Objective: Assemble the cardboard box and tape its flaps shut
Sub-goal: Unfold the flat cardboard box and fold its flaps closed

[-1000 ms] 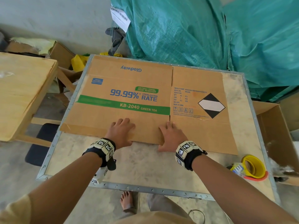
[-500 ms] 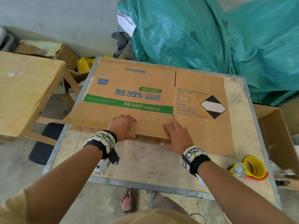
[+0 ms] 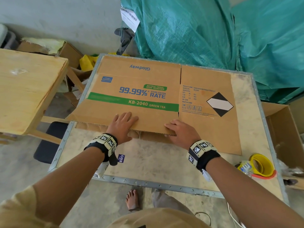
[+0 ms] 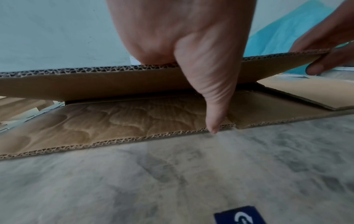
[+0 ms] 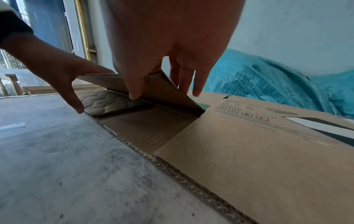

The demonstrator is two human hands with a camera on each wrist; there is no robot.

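Both the left hand (image 3: 122, 125) and right hand (image 3: 181, 134) pinched the flattened cardboard box's (image 3: 148, 96) upper near flap (image 4: 134, 84); lifting evenly would open it squarely.

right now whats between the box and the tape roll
Bare tabletop: the head view shows nothing between the flat box and the yellow tape roll.

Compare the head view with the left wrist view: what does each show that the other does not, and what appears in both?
Head view only: the printed top of the flattened brown cardboard box, the yellow tape roll, the green tarpaulin.

Left wrist view only: the lower cardboard layer under the raised flap, with the left thumb pointing down to its edge.

Both: the left hand and right hand lifting the near flap off the grey table.
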